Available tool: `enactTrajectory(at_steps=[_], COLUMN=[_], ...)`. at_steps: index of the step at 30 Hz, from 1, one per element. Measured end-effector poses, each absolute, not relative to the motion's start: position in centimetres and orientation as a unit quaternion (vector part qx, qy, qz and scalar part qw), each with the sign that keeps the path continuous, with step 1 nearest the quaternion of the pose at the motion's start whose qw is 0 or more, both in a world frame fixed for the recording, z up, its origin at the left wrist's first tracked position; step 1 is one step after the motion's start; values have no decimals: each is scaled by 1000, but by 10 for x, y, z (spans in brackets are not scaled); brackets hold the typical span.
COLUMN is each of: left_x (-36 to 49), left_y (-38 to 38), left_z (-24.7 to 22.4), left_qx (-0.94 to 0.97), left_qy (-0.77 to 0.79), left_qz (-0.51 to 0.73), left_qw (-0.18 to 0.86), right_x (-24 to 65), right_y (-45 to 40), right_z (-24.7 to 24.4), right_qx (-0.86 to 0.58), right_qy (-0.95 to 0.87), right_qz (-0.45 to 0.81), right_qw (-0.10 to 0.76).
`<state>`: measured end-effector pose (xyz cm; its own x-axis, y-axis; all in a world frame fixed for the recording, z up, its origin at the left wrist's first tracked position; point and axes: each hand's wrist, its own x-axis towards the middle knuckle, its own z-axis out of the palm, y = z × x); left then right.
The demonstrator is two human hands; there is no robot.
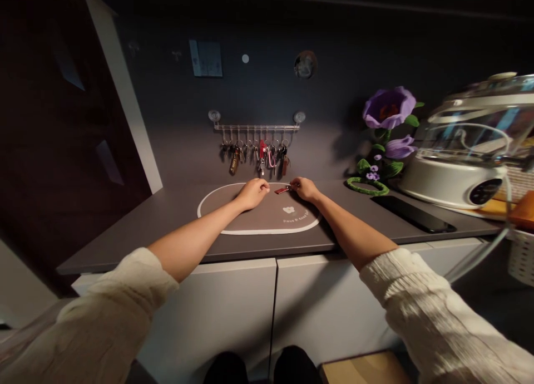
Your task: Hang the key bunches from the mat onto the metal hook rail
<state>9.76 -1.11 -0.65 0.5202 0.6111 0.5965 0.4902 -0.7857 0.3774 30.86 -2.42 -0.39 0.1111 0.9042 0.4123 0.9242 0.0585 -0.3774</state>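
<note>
My right hand [306, 189] is closed, pinching a key ring at the far right part of the oval mat. A dark red tag [282, 190] sticks out from its fingers to the left, low over the mat. My left hand [253, 193] rests above the mat with its fingers curled together. Whatever they may hold is hidden. The brown mat [250, 220] has a pale rim, a white flower print and lettering. Just behind both hands, a clear rail [256, 128] on the wall carries several hanging bunches of keys [250, 150], one with a red strap and one with a pink strap.
A dark counter [137, 228] carries the mat. On its right stand purple artificial flowers [390, 108] with a green ring base, a black phone [413, 212] lying flat, and a cream appliance [450, 175] with a clear top. White cabinet doors [225, 311] are below.
</note>
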Motion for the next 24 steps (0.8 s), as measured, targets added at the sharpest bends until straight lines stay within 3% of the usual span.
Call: enactTrajectory(at_steps=[13,24], left_x=[98,99], left_y=[-10,-10], left_z=[-9,-6], left_qx=[869,858], left_qy=[339,343], left_qz=[338,362], left_qw=[121,124], right_x=[306,296], right_y=[-21,-34], right_z=[-2,10], right_qx=[-664,-606], right_qy=[-699,-728], right_qz=[-35,8], right_qw=[263,320])
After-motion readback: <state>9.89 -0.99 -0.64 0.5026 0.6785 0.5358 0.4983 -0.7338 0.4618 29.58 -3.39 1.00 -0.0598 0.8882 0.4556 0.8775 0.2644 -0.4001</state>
